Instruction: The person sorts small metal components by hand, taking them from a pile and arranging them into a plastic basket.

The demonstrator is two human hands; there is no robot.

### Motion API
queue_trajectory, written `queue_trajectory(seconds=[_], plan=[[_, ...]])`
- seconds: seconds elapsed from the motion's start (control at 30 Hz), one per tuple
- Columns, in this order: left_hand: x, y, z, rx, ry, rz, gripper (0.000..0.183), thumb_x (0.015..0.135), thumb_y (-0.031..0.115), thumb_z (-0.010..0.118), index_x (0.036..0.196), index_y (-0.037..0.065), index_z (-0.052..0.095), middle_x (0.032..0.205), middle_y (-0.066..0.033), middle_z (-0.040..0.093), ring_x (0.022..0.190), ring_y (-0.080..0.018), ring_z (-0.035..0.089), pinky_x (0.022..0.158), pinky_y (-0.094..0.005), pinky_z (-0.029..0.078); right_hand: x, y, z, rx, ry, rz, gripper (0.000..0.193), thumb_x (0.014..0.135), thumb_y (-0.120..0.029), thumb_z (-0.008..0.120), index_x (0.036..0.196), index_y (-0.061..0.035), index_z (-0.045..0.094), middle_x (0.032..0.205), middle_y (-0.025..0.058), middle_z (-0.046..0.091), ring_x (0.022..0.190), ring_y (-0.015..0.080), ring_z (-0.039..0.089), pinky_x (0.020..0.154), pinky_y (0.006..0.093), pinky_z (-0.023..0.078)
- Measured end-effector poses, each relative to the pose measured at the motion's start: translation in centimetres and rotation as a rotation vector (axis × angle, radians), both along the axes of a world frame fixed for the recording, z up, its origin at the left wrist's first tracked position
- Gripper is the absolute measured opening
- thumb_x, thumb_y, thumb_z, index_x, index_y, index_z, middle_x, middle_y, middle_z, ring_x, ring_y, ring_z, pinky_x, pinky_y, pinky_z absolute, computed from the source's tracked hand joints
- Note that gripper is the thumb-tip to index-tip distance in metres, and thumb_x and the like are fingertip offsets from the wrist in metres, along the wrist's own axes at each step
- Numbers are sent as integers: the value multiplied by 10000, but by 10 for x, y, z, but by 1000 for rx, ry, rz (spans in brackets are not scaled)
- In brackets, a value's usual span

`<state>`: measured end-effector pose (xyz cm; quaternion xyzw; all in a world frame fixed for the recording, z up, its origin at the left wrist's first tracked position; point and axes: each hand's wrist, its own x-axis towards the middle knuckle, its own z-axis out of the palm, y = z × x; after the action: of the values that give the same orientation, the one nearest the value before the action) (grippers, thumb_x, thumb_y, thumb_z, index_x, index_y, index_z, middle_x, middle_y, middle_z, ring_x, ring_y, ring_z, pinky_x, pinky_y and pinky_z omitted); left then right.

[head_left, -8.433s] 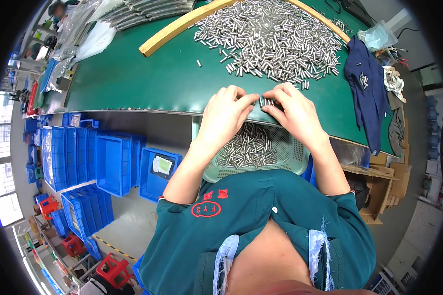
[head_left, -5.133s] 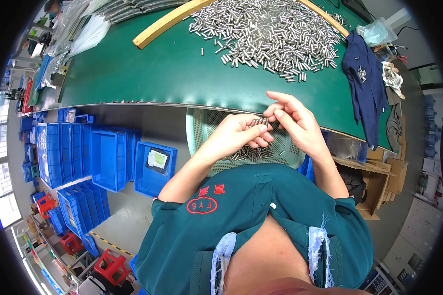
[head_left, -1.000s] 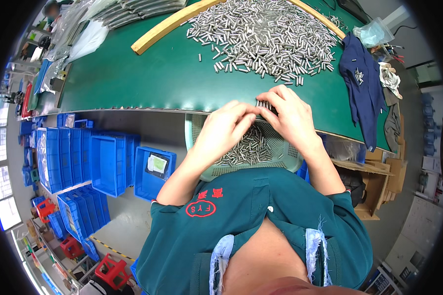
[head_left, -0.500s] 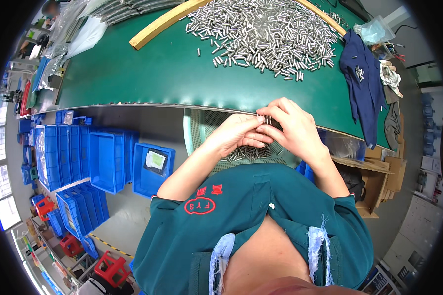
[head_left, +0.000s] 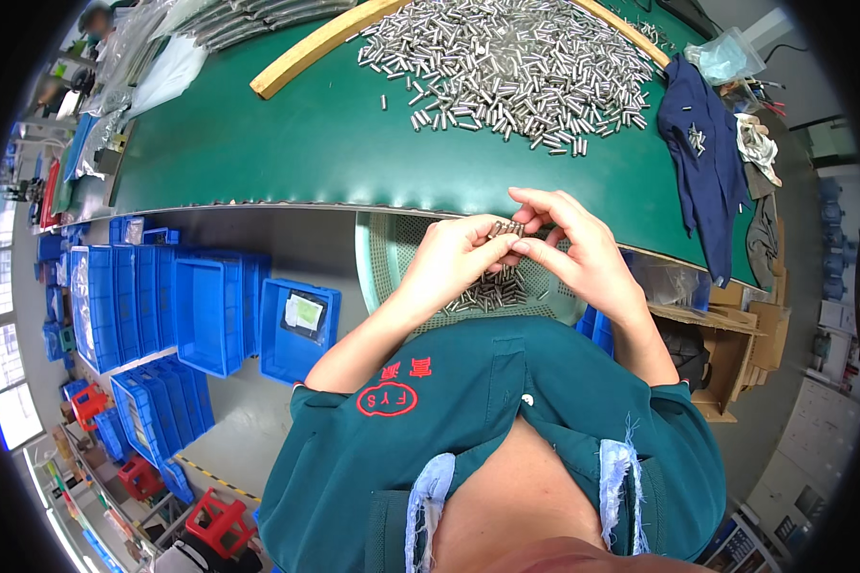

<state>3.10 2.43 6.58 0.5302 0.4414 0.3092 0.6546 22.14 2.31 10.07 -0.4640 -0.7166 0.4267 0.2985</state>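
Observation:
Over a green perforated basket [head_left: 377, 267], my left hand [head_left: 449, 256] grips a short row of small silvery metal pins [head_left: 506, 229] between thumb and fingers. My right hand [head_left: 583, 250] is at the right end of that row. Its thumb tip lies by the left thumb, close to the pins, while its index finger is lifted away from them. Under the hands, darker loose pins [head_left: 487, 294] lie in the basket, partly hidden. A large heap of shiny metal pins [head_left: 516, 72] covers the far part of the green tabletop [head_left: 287, 153].
Wooden bars [head_left: 325, 48] flank the heap. A navy cloth [head_left: 698, 162] with a few pins on it hangs over the table's right edge. Blue crates [head_left: 205, 315] stand at the left, a cardboard box [head_left: 726, 368] at the right. Plastic-wrapped stacks [head_left: 248, 21] lie at the far left.
My right index finger has lifted off the row of pins and the right fingers have spread. The row now shows more plainly in my left hand, tilted over.

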Motion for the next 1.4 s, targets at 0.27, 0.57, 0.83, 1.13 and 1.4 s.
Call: queue_trajectory(seconds=[0.27, 0.57, 0.83, 1.13, 1.4], plan=[[-7, 8, -2, -119, -67, -56, 271, 945, 210, 583, 1042, -28, 665, 875, -89, 706, 779, -103, 667, 680, -229, 540, -1, 1, 4, -25, 68, 34, 417, 891, -53, 628, 1298, -61, 541, 1033, 51, 601, 919, 111, 570, 745, 228, 479], [-10, 10, 4, -138, -66, -44, 267, 944, 203, 584, 1027, -38, 663, 902, -86, 707, 774, -105, 666, 683, -230, 545, -1, 10, -16, -72, 203, -83, 270, 957, -84, 513, 1213, -50, 589, 1002, 81, 633, 911, 151, 616, 803, 269, 488], [-10, 6, 7, -93, 39, -43, 242, 934, 184, 587, 975, -40, 670, 842, -73, 711, 752, -98, 667, 676, -241, 546, -14, 7, -9, 142, -56, -25, 170, 852, -126, 663, 1018, -96, 683, 884, 64, 621, 742, 177, 627, 651, 293, 496], [-29, 8, 26, -138, -89, -137, 231, 910, 127, 588, 1039, -55, 652, 891, -93, 707, 810, -129, 678, 719, -260, 543, -10, 12, -23, -729, 788, -81, 208, 942, -222, 607, 977, -18, 632, 849, 24, 606, 711, 90, 553, 599, 214, 440], [-52, 32, 27, 163, 133, 134, 211, 949, 98, 556, 1099, -20, 644, 934, -81, 699, 849, -112, 651, 756, -235, 519, -16, 5, -10, -596, 443, 80, 181, 933, -206, 613, 989, -42, 665, 857, -28, 618, 717, 42, 531, 618, 192, 433]])
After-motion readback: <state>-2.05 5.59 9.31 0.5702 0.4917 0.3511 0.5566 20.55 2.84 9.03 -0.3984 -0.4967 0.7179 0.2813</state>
